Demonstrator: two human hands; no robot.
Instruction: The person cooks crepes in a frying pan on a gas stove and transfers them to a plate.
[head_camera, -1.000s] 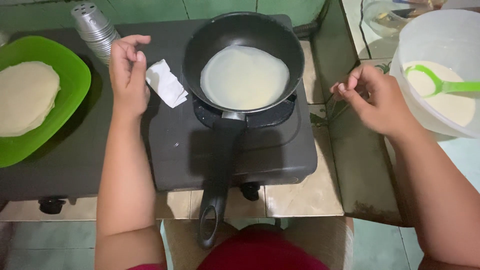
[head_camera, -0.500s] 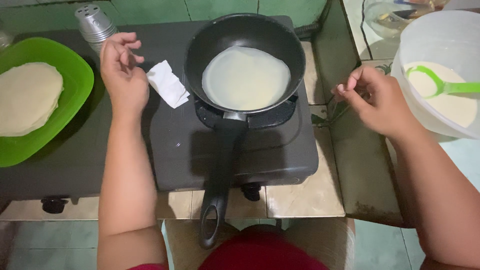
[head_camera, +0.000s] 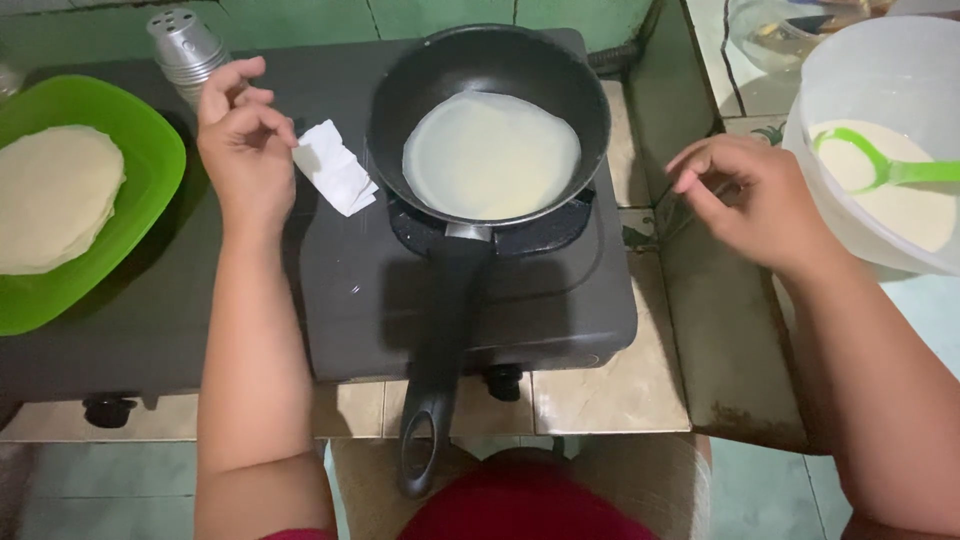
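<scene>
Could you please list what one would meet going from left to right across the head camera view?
Green plate of flat rounds → left hand → folded white paper → black pan with a pale thin round → right hand → white bowl with green ladle.

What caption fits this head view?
Thin crepe cooking in black pan, both hands hovering beside the stove.
</scene>
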